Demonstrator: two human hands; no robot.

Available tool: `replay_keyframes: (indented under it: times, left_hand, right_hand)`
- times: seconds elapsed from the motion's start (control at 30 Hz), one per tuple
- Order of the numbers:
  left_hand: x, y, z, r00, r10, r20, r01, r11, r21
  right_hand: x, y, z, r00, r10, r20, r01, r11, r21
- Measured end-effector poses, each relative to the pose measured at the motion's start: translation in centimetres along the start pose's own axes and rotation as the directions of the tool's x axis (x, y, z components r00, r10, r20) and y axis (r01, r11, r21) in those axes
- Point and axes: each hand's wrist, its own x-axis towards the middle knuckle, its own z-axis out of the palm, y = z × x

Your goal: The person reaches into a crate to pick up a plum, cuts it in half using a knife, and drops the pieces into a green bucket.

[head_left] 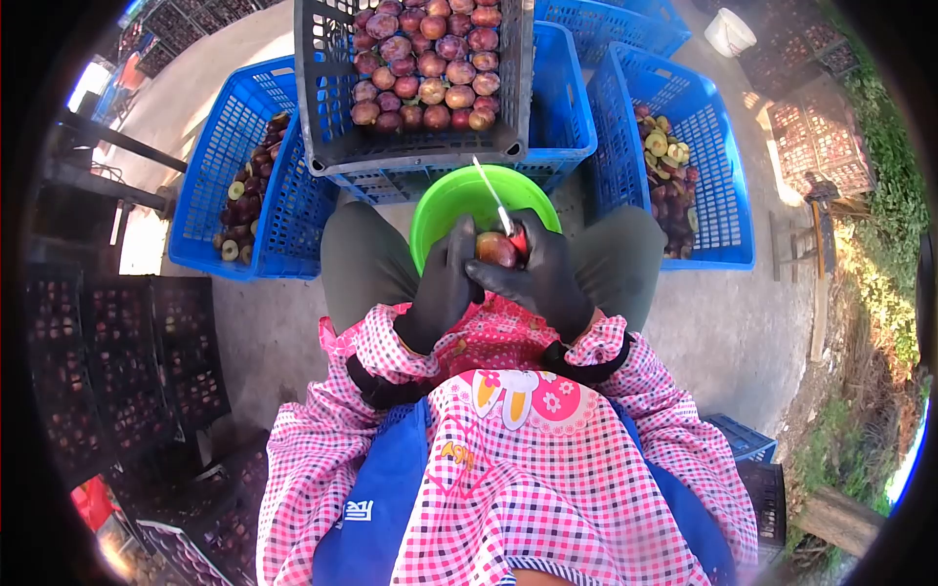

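Note:
Both my hands wear dark gloves and meet above a bright green bucket [427, 212] between my knees. My left hand [445, 278] is closed around the left side of a reddish-purple plum [495, 250]. My right hand [547, 278] grips the red handle of a small knife [504, 219], its thin blade pointing up and away from me. The right thumb reaches across under the plum and touches it. Beyond the bucket, a black crate [415, 159] full of whole plums [430, 68] rests on a blue crate. What lies inside the bucket is mostly hidden.
Blue crates with cut fruit stand at left [283, 230] and right [718, 210], pale slices [667, 148] showing in the right one. Stacked dark crates [127, 352] line the left side. A white bucket [730, 33] sits far right, and plants grow along the right edge.

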Motion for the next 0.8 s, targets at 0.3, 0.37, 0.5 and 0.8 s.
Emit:
replay_keyframes:
  times: [0.3, 0.37, 0.5, 0.8]
  left_hand:
    - [-0.5, 1.2, -0.3, 0.846, -0.299, 0.442, 0.449, 0.846, -0.287]
    - [-0.5, -1.6, -1.0, 0.717, -0.204, 0.666, 0.501, 0.815, -0.29]
    - [0.1, 1.0, -0.2, 0.743, -0.352, 0.569, 0.445, 0.895, -0.027]
    - [1.1, 1.4, -0.2, 0.967, -0.163, 0.196, 0.226, 0.903, -0.365]
  right_hand:
    - [1.0, -2.0, -2.6, 0.909, -0.341, 0.239, 0.406, 0.853, -0.328]
    - [1.0, -2.3, -2.8, 0.854, -0.394, 0.34, 0.495, 0.817, -0.296]
    - [1.0, -0.6, -2.7, 0.839, -0.404, 0.364, 0.506, 0.825, -0.252]
    - [0.3, 2.8, -2.8, 0.95, 0.136, 0.282, -0.308, 0.561, 0.769]
